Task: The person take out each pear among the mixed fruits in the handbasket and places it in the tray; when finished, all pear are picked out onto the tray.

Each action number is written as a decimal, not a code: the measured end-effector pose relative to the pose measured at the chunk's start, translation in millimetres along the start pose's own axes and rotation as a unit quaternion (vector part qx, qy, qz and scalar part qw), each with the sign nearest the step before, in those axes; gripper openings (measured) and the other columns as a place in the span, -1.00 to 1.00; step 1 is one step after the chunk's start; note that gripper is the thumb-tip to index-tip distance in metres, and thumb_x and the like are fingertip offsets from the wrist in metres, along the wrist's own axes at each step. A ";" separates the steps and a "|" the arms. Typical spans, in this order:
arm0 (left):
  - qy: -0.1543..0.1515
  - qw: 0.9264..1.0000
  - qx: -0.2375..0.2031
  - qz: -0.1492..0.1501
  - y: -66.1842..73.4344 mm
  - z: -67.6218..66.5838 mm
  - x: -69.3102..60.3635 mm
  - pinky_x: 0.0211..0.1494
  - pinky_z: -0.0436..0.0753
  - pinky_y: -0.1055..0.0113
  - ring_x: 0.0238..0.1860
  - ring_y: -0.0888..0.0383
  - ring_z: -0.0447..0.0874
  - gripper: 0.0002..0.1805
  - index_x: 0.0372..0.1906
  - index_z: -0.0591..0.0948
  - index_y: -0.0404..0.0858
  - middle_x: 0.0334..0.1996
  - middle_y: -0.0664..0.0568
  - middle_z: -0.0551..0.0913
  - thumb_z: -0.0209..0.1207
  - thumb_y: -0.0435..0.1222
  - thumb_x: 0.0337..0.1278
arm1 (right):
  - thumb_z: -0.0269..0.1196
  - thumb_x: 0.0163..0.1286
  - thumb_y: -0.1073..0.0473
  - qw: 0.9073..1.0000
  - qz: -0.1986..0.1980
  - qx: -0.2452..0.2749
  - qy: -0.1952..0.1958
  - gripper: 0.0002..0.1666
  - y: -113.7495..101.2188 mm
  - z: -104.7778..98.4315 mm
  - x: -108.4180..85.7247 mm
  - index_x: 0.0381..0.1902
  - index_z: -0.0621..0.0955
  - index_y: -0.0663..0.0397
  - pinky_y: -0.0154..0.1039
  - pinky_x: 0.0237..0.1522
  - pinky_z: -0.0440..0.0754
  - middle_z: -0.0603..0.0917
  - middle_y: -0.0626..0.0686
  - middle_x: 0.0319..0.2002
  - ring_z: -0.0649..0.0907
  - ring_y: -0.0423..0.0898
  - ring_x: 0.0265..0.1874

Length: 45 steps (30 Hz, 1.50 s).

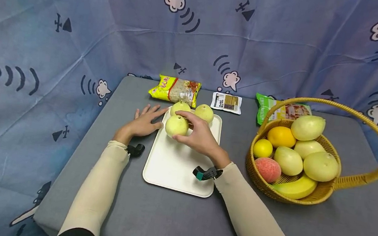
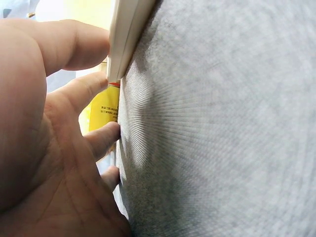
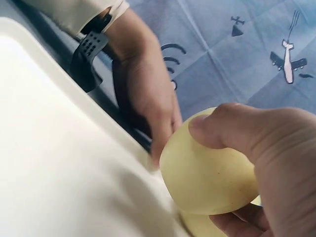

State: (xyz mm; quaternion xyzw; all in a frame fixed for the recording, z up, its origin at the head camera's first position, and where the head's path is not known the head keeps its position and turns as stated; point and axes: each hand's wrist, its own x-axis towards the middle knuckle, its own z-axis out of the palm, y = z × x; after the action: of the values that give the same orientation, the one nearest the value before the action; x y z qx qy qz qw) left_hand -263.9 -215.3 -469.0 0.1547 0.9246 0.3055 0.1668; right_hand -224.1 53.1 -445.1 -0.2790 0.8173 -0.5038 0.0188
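Right Hand (image 1: 199,135) Grips Pear (image 1: 174,127) Over Tray (image 1: 169,170)

The right hand is partly closed, thumb and fingers curled round the pear at the tray's far left area. Contact between pear and tray cannot be determined. The head view shows the pear's dark stem spot facing upward; the right wrist view shows specks on its side. The pear is nearly round; its long axis cannot be determined. Two other pears (image 1: 204,114) sit just beyond it. The left hand (image 1: 144,122) has spread fingers and grasps nothing; the left wrist view shows its thumb against the tray's rim. Only the head view shows the basket (image 1: 254,176).
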 end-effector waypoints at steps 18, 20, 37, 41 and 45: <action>0.008 1.000 0.020 -0.001 -0.7 1.0 3.5 0.66 -0.56 -0.49 0.80 -0.37 -0.48 -0.26 0.82 0.09 0.13 0.83 -0.16 -0.14 0.02 -0.05 0.74 | 0.67 0.22 0.19 0.995 -0.018 -0.098 0.013 -0.06 12.5 24.9 4.0 0.53 0.56 0.14 0.02 0.30 0.69 0.65 0.17 0.42 0.66 0.06 0.32; 0.007 1.000 0.019 -0.002 0.2 1.1 2.7 0.66 -0.57 -0.48 0.80 -0.37 -0.48 -0.26 0.82 0.09 0.14 0.83 -0.16 -0.15 0.02 -0.05 0.74 | 0.67 0.21 0.18 0.994 -0.021 -0.107 0.017 -0.05 11.2 24.8 1.8 0.53 0.55 0.16 0.03 0.33 0.68 0.66 0.19 0.41 0.66 0.08 0.33; 0.007 1.000 0.015 -0.006 1.6 0.4 -0.5 0.67 -0.59 -0.46 0.80 -0.35 -0.50 -0.26 0.82 0.07 0.16 0.84 -0.14 -0.16 0.01 -0.05 0.74 | 0.69 0.22 0.22 1.000 -0.019 -0.006 -0.006 -0.09 -30.7 -44.9 -72.2 0.51 0.59 0.14 -0.06 0.39 0.69 0.66 0.14 0.42 0.71 0.20 0.34; 0.006 1.000 0.006 -0.003 1.7 -0.1 -0.7 0.66 -0.60 -0.45 0.80 -0.36 -0.51 -0.25 0.82 0.08 0.16 0.84 -0.14 -0.16 0.01 -0.06 0.73 | 0.69 0.21 0.23 0.999 -0.022 -0.023 -0.014 -0.10 -40.4 -72.1 -97.4 0.50 0.60 0.10 -0.11 0.41 0.66 0.66 0.14 0.41 0.71 0.17 0.34; 0.003 1.000 -0.011 0.001 -1.0 0.8 1.3 0.64 -0.62 -0.47 0.79 -0.40 -0.51 -0.25 0.82 0.10 0.16 0.83 -0.17 -0.15 0.03 -0.05 0.71 | 0.67 0.24 0.24 0.999 -0.008 -0.049 -0.012 -0.13 -45.4 -101.3 -124.4 0.49 0.61 0.09 -0.34 0.42 0.58 0.66 0.17 0.41 0.69 0.16 0.36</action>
State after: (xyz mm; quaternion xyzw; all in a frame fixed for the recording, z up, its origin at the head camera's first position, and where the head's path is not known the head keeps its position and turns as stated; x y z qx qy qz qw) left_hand -264.9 -215.1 -470.6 0.1533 0.9217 0.3159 0.1651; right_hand -130.9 179.3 -388.6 -0.2921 0.8384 -0.4600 0.0104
